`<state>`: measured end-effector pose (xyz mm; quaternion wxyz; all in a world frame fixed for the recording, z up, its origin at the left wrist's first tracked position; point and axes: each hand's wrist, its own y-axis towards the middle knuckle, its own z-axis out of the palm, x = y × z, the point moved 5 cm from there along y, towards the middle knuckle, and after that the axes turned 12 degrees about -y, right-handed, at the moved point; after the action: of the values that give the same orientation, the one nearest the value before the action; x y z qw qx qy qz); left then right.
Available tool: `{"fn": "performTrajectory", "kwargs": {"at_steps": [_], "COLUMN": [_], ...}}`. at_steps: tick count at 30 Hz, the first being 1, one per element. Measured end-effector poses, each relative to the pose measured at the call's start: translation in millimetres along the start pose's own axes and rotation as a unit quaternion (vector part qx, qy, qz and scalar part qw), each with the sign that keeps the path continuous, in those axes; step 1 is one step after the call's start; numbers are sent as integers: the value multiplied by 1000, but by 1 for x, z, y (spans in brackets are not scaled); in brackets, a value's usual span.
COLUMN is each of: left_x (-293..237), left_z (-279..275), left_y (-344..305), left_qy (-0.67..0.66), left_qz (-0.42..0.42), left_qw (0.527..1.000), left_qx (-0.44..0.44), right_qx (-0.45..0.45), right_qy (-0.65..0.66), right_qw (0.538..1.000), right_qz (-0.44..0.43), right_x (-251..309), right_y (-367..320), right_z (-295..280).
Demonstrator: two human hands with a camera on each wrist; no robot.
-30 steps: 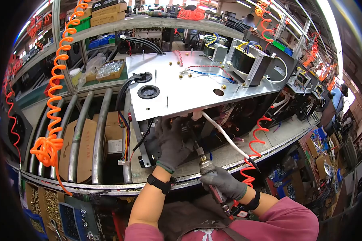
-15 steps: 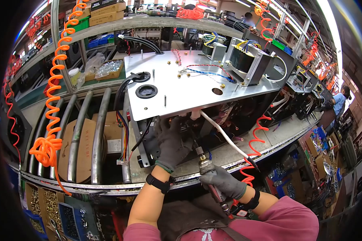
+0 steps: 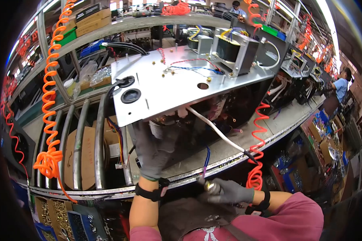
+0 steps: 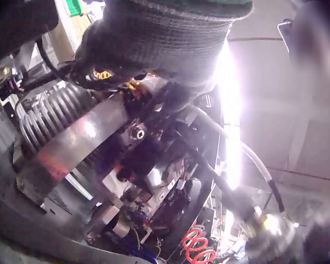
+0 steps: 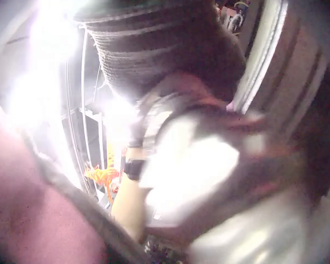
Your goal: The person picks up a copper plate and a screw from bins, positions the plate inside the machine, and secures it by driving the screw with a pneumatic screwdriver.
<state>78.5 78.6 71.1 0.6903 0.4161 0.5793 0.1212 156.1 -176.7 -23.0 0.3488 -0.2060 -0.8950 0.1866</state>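
My left hand [image 3: 155,150], in a grey glove, reaches in under the front edge of a silver metal plate [image 3: 177,82], inside a dark machine chassis. Ribbed grey coils [image 3: 156,130] show beside its fingers; their grip is hidden in the dark. In the left wrist view a flat metal bracket [image 4: 71,146] crosses coils below the glove. My gloved right hand [image 3: 233,192] grips a power screwdriver [image 3: 212,187] in front of the bench edge, close to my apron. The driver's long bit points toward the chassis in the left wrist view. The right wrist view is blurred.
A white cable [image 3: 219,130] hangs from the chassis front. A red coiled hose [image 3: 258,140] dangles right of it, and an orange one [image 3: 50,100] at left. Metal rollers [image 3: 80,140] lie left of the chassis. Transformers [image 3: 228,47] stand on the plate. Another person [image 3: 341,86] works at far right.
The right hand has drawn the screwdriver back from the chassis toward my body. My left hand has shifted a little, uncovering the coils. The head view has swung slightly right.
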Motion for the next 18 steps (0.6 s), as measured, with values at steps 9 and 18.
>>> {"fn": "performTrajectory", "kwargs": {"at_steps": [9,18], "left_x": [-2,20], "left_z": [5,9], "left_y": [28,40], "left_qy": [-161,-166], "left_qz": [36,-91], "left_qw": [981,972], "left_qx": [105,140], "right_qx": [13,-245], "right_qy": [-285,-87], "right_qw": [943,936], "right_qz": [-170,-239], "right_x": [-98,8], "right_y": [20,16], "right_z": [98,-28]}}
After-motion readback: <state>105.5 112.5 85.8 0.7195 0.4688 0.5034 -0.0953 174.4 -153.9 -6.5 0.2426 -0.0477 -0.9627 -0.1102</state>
